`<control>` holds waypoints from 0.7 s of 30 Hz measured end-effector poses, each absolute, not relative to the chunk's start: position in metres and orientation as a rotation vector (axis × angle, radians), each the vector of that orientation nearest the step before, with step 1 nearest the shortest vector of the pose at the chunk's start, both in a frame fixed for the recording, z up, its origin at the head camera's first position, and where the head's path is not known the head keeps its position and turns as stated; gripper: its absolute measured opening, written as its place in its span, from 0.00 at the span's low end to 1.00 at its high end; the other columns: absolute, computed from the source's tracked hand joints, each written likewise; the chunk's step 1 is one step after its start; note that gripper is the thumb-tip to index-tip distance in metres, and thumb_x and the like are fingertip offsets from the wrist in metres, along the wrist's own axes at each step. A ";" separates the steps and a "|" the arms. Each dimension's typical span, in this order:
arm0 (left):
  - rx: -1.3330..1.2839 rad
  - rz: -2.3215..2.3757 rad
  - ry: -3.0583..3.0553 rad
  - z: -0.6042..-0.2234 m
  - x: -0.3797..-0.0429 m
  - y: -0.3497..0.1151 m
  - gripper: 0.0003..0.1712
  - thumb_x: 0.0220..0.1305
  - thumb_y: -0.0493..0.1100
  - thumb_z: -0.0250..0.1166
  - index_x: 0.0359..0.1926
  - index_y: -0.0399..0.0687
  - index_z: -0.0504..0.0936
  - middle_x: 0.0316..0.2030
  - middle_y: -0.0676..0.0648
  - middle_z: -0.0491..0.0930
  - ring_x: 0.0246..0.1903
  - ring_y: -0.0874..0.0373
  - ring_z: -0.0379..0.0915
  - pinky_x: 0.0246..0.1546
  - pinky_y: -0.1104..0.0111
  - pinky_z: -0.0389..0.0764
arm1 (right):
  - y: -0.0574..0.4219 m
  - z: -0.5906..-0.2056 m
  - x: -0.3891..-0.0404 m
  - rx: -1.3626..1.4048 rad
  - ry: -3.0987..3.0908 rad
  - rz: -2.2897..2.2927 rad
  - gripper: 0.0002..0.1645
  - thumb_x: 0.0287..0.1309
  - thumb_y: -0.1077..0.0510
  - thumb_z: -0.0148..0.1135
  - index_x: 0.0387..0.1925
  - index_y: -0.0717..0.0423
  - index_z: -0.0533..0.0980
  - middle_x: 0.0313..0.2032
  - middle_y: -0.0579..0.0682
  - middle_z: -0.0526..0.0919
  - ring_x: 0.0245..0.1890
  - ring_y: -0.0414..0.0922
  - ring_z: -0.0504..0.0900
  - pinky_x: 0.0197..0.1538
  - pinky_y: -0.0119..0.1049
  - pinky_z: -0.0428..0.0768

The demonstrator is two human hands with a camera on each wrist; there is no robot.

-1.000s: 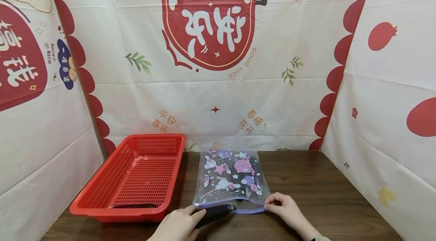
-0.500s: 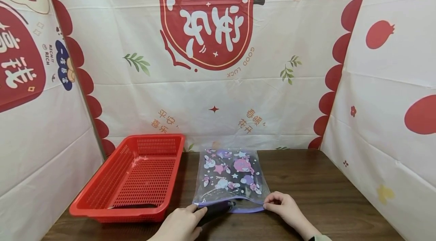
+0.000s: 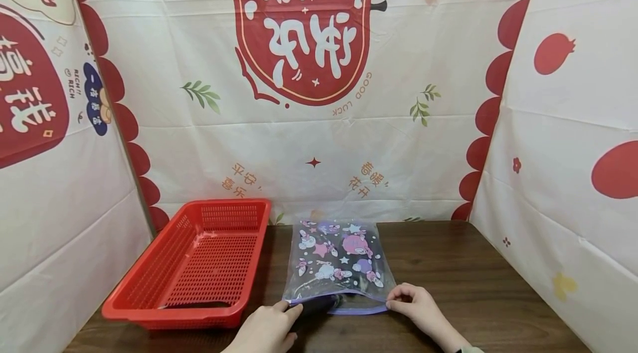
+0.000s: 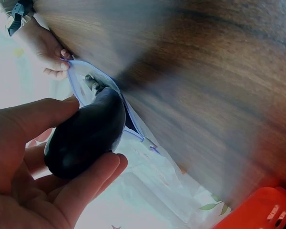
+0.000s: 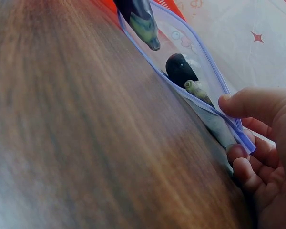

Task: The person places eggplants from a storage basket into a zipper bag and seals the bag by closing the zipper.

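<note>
My left hand (image 3: pixel 266 326) grips a dark purple eggplant (image 4: pixel 88 131) by its rounded end, thumb on one side and fingers on the other. Its greenish stem end (image 5: pixel 145 33) points into the mouth of a clear zip bag (image 3: pixel 339 264) printed with pink and white cartoon figures. At the mouth's right corner, my right hand (image 3: pixel 416 306) pinches the purple zip edge (image 5: pixel 214 71) between thumb and fingers, and the mouth gapes. Inside the bag, the right wrist view shows a dark rounded eggplant end (image 5: pixel 180 67) and a green stem (image 5: pixel 196 90).
A red plastic basket (image 3: pixel 112 311) stands left of the bag, with a dark, long shape (image 3: pixel 196 305) lying along its near side. All of this rests on a brown wooden table (image 3: pixel 448 264), enclosed by printed white cloth (image 3: pixel 309 137) at the back and sides.
The eggplant's stem end has shifted slightly further into the bag's mouth. My right hand keeps its hold on the corner; the basket has stayed put.
</note>
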State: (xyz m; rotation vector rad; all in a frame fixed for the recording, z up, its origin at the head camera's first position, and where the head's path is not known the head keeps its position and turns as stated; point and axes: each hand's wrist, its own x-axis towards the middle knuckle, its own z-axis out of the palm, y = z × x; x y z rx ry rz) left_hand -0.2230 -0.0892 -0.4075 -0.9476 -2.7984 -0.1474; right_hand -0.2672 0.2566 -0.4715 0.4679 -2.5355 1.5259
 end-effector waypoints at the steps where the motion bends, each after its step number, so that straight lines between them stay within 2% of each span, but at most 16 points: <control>1: -0.940 -0.150 -2.805 -0.408 -0.223 -0.089 0.25 0.51 0.49 0.72 0.51 0.49 0.83 0.38 0.46 0.81 0.25 0.52 0.78 0.28 0.62 0.79 | 0.256 -0.469 -0.265 0.473 -2.528 1.531 0.04 0.50 0.67 0.69 0.28 0.62 0.80 0.25 0.43 0.77 0.26 0.33 0.72 0.31 0.29 0.72; 4: -0.925 -0.162 -2.813 -0.409 -0.223 -0.089 0.25 0.51 0.49 0.72 0.51 0.49 0.83 0.37 0.46 0.81 0.25 0.51 0.78 0.28 0.61 0.78 | 0.254 -0.466 -0.263 0.475 -2.523 1.533 0.04 0.50 0.68 0.69 0.27 0.63 0.80 0.25 0.43 0.77 0.26 0.33 0.72 0.31 0.30 0.72; 11: -0.905 -0.163 -2.790 -0.414 -0.226 -0.087 0.25 0.49 0.49 0.73 0.50 0.48 0.83 0.36 0.46 0.81 0.25 0.51 0.78 0.27 0.61 0.78 | 0.265 -0.493 -0.280 0.440 -2.544 1.531 0.06 0.51 0.63 0.70 0.29 0.61 0.80 0.25 0.41 0.78 0.26 0.34 0.73 0.32 0.30 0.72; 21: -0.818 -0.180 -2.786 -0.419 -0.226 -0.081 0.25 0.48 0.48 0.74 0.48 0.46 0.83 0.36 0.43 0.81 0.25 0.50 0.78 0.25 0.61 0.78 | 0.266 -0.493 -0.278 0.449 -2.539 1.520 0.05 0.50 0.61 0.71 0.28 0.57 0.80 0.25 0.41 0.78 0.26 0.34 0.73 0.31 0.30 0.72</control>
